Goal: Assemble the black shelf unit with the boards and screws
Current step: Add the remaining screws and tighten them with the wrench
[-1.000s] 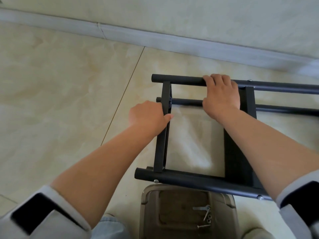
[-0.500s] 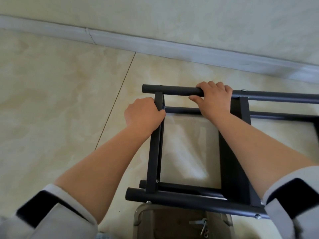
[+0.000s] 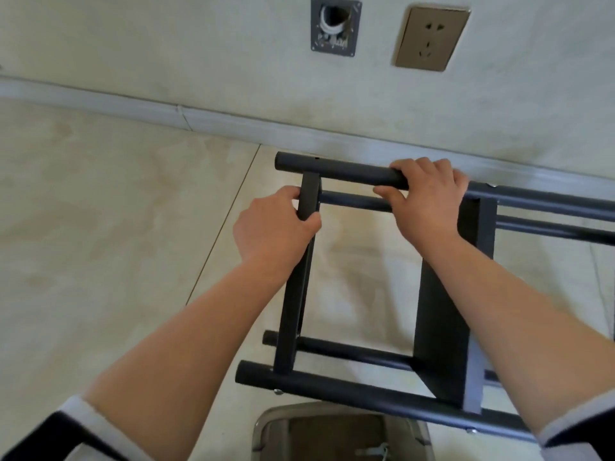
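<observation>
1. A person's left hand (image 3: 273, 224) grips the upright end board (image 3: 293, 294) of the black shelf unit (image 3: 366, 387), fingers curled round its far edge and thumb pressed on the near face.
2. The right hand (image 3: 429, 197) is clamped over the far top tube (image 3: 336, 170), fingers wrapped across it and thumb reaching toward the lower rail (image 3: 352, 200) behind.
3. The shelf unit lies on its side on the tiled floor (image 3: 100, 244), close to the baseboard (image 3: 166, 111), with a second black board (image 3: 442, 327) set between its tubes under the right forearm.
4. A brown plastic stool (image 3: 276, 430) stands at the near edge of the floor just beside the nearest tube (image 3: 332, 390), with a metal tool (image 3: 376, 449) lying on its seat.
5. On the wall beyond, a bronze socket (image 3: 431, 38) sits beside a grey plate (image 3: 335, 26) with an open hole.
</observation>
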